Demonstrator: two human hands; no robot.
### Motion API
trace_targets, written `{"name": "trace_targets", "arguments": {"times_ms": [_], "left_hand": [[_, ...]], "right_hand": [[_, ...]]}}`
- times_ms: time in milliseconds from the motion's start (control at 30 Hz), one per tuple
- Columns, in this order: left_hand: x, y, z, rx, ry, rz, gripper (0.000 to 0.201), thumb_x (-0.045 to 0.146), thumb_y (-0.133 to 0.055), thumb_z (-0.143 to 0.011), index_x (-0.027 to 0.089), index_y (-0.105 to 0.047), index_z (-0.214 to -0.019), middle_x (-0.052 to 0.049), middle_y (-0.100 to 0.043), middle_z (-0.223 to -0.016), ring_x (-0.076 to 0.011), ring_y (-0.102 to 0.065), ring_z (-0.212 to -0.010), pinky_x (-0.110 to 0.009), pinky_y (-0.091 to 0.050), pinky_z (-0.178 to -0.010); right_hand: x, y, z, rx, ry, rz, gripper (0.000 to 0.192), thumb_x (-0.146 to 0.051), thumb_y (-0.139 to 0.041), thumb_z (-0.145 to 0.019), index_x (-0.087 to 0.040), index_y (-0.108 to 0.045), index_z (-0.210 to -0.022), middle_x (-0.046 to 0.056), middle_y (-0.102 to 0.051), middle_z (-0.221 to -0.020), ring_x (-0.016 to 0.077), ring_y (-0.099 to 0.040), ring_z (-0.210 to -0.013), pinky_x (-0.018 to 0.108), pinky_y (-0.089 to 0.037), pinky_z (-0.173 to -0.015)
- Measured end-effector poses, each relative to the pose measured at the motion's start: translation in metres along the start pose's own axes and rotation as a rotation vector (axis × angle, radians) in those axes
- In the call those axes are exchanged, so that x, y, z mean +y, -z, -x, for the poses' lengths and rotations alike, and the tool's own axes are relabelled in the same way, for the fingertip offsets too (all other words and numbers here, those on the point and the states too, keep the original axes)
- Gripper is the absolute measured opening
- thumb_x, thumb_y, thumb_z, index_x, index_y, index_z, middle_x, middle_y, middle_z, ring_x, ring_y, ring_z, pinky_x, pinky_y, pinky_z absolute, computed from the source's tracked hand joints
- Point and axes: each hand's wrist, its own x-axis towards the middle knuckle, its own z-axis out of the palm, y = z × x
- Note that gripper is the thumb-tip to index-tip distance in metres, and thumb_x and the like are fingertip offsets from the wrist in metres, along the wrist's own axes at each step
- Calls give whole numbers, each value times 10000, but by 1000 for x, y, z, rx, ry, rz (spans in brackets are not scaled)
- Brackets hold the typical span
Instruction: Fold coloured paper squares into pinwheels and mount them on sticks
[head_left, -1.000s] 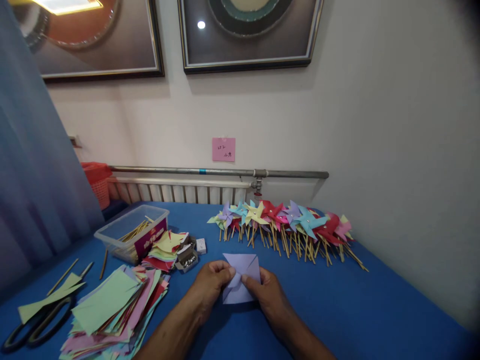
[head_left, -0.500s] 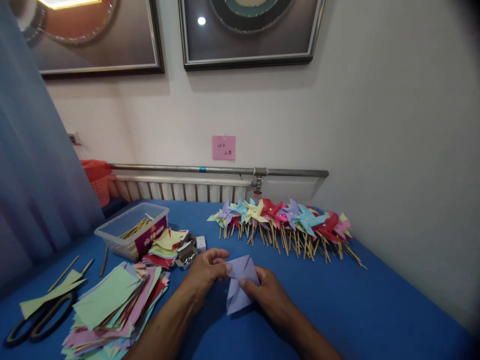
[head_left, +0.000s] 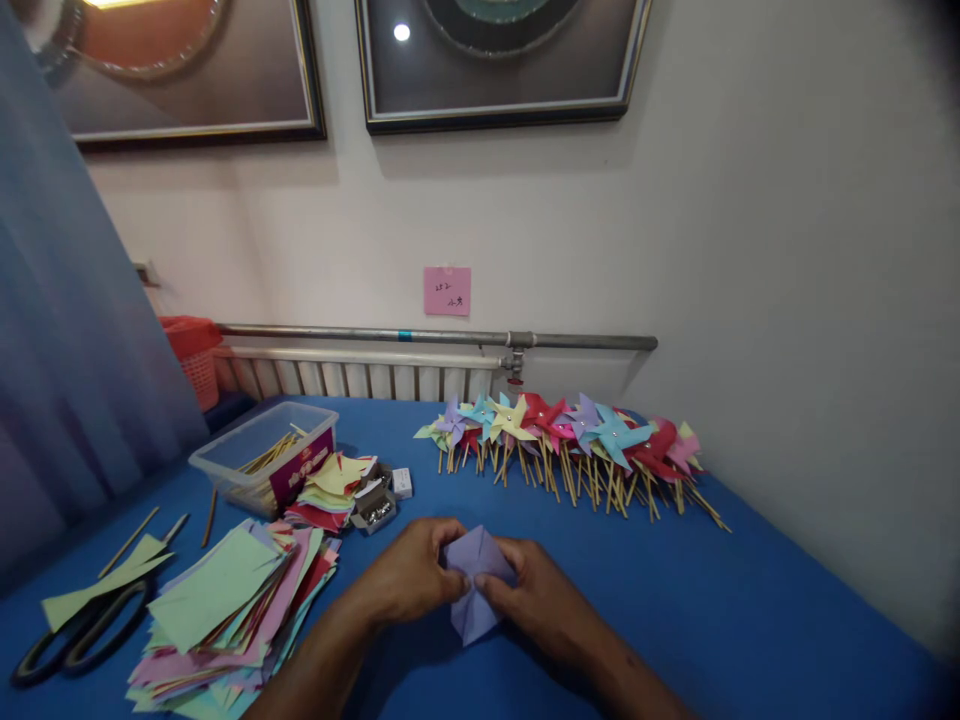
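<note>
Two hands meet over one lilac paper square (head_left: 474, 590): the left hand (head_left: 411, 580) and the right hand (head_left: 534, 600) each pinch its folded corners toward the centre, holding the sheet just above the blue table (head_left: 750, 620). Judging by its shape, the sheet is partly folded into a pinwheel head, with no pin or stick yet fitted. Beyond the hands, toward the wall, lies a row of finished pinwheels (head_left: 570, 440) on wooden sticks, which suggests many pieces are complete. Left of the left hand sits a heap of uncut coloured paper sheets (head_left: 225, 610), so much stock is left; scissors (head_left: 75, 640) rest at its far left. Past the heap, a small open box of metal pins (head_left: 375, 510) stands beside a clear plastic tub (head_left: 262, 455) holding sticks. The tub's maroon label carries gold writing too small to read. A pink note (head_left: 447, 291) on the wall bears handwritten marks, not legible.
</note>
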Motion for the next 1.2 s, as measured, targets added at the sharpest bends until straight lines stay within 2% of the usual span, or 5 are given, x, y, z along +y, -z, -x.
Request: {"name": "trace_targets", "arguments": {"times_ms": [167, 300, 433, 800, 1200], "left_hand": [[-9, -1, -7, 33, -1, 83, 190, 90, -625, -590, 168, -658, -761, 32, -607, -661, -116, -510, -591, -213, -348, -554], [-17, 1, -16, 146, -13, 304, 224, 141, -708, -557, 147, -666, -777, -7, -658, -687, -139, -555, -609, -242, -415, -609], [-22, 1, -23, 248, -31, 474, 341, 180, -772, -494, 129, -691, -822, -36, -704, -705, -178, -610, -636, -284, -470, -667], [-28, -19, -26, 314, -35, 460, 307, 146, -715, -529, 111, -707, -833, -44, -732, -727, -172, -617, -625, -283, -488, -644], [-26, -19, -27, 297, -31, 448, 290, 159, -713, -516, 110, -689, -801, -25, -712, -690, -152, -608, -612, -259, -482, -623]], "right_hand": [[9, 5, -7, 110, -24, -132, 132, -288, -678, -752, -170, -695, -808, -6, -652, -711, 152, -539, -648, 236, -403, -598], [17, 0, -14, 298, -61, -532, 346, -473, -780, -709, -190, -674, -877, 5, -663, -732, 161, -577, -650, 264, -451, -634], [17, -17, -12, 218, -85, -800, 404, -478, -773, -767, -185, -694, -1035, 59, -739, -926, 206, -662, -818, 319, -504, -789], [29, -31, -14, 353, -97, -808, 480, -447, -826, -721, -136, -726, -1071, 100, -784, -927, 260, -714, -827, 365, -530, -794], [19, -31, -13, 328, -113, -850, 460, -389, -862, -667, -131, -751, -1032, 104, -793, -912, 272, -719, -850, 367, -519, -818]]}}
